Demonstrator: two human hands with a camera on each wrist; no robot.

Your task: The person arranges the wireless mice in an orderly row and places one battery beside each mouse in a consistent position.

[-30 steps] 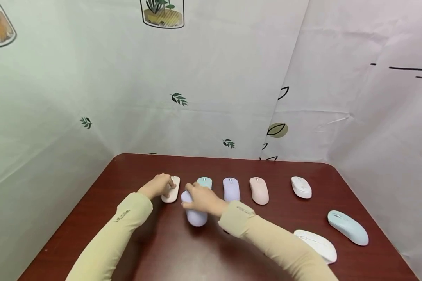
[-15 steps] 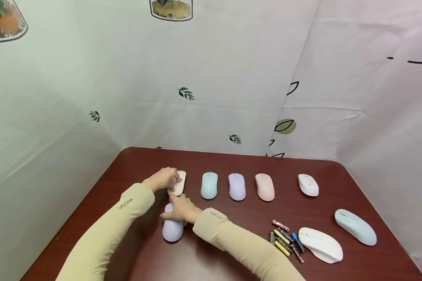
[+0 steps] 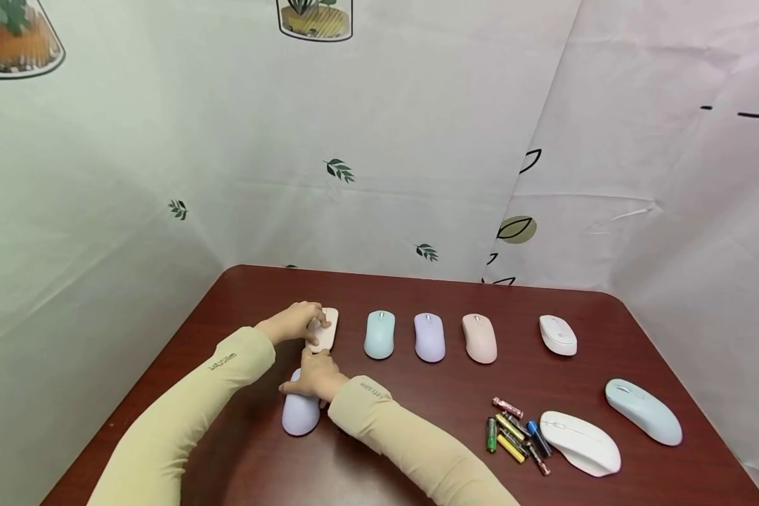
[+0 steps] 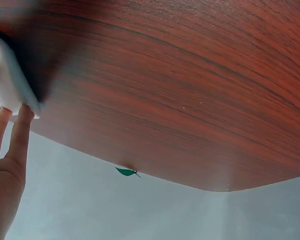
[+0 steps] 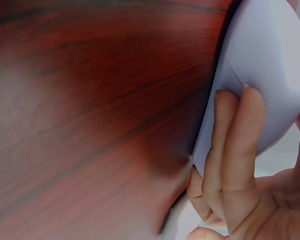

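Front lavender mouse point(image 3: 300, 416) and off-white mouse point(image 3: 330, 330) look like smooth moulded plastic, matt to satin, the lavender one catching a soft highlight in the right wrist view; other mice point(image 3: 379, 336) read as the same smooth plastic. Tabletop point(image 3: 329, 478) is wood-grained, real or laminate can't tell, smooth with a semi-gloss sheen; batteries point(image 3: 509, 427) have shiny jackets. Backdrop point(image 3: 430, 126) is creased sheeting, cloth or plastic unclear, faint sheen; sleeves point(image 3: 221, 386) matt, wrinkled cloth.
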